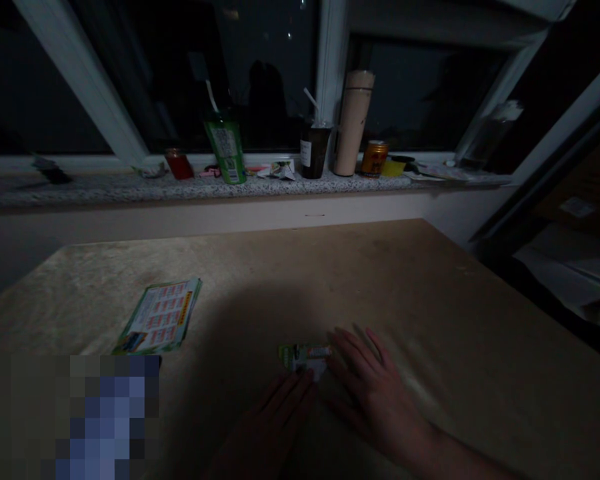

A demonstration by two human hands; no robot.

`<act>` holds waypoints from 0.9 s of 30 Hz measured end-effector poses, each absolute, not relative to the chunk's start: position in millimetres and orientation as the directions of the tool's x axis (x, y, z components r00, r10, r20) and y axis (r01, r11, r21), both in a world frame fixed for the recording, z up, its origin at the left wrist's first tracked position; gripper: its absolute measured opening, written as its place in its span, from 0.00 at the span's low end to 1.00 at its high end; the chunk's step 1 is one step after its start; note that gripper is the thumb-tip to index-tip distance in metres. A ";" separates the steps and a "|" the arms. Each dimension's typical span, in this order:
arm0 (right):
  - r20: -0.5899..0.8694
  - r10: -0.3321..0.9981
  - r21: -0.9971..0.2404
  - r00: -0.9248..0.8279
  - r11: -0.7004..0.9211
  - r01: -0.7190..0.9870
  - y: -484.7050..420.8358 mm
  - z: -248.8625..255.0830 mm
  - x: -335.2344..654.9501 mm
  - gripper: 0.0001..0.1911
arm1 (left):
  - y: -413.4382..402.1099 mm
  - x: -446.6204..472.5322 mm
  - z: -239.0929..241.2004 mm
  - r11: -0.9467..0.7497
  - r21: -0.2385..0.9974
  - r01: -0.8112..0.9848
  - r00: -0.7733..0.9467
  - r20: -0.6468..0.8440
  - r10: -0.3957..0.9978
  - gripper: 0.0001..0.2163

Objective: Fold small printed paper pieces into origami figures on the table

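A small folded printed paper (305, 358), green, white and orange, lies on the wooden table (430, 300) near the front edge. My left hand (280, 413) reaches up from below in shadow, and its fingertips touch the paper's lower edge. My right hand (370, 387) lies flat on the table just right of the paper, fingers stretched and spread, the fingertips at the paper's right end. Neither hand lifts the paper off the table.
A stack of green and orange leaflets (161, 317) lies on the table's left side. A stone window sill (105, 190) behind holds a green bottle (227, 150), a dark cup with a straw (314, 148), a tall beige flask (353, 123), an orange can (374, 158) and scraps.
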State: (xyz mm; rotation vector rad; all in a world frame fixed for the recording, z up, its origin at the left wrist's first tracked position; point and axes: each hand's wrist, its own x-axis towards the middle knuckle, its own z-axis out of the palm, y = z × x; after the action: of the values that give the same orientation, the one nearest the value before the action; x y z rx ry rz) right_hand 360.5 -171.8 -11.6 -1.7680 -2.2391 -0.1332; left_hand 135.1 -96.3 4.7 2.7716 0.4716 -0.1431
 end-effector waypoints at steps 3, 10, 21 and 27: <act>0.280 0.937 -0.099 -0.210 0.246 0.964 -171.3 -11.7 361.8 0.22 | -97.1 134.9 5.5 -0.888 0.303 0.345 0.938 -0.145 0.315 0.33; 0.312 0.936 -0.136 -0.161 0.212 0.968 -169.6 -5.6 360.4 0.21 | -97.9 134.2 8.1 -0.907 0.278 0.317 0.948 -0.077 0.307 0.34; 0.339 0.921 -0.176 -0.193 0.264 0.948 -167.0 -9.4 360.7 0.20 | -95.5 134.5 6.5 -0.916 0.245 0.317 0.948 -0.088 0.305 0.30; 0.364 0.899 -0.212 -0.244 0.335 0.918 -168.2 -7.9 359.6 0.21 | -86.0 133.3 -0.2 -0.929 0.236 0.285 0.958 -0.080 0.274 0.37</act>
State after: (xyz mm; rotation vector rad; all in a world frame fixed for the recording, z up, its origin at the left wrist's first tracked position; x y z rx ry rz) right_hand 359.6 -168.2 -7.9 -1.5984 -2.1863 -0.0628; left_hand 133.3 -86.0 -0.2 2.8638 0.4148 -0.0667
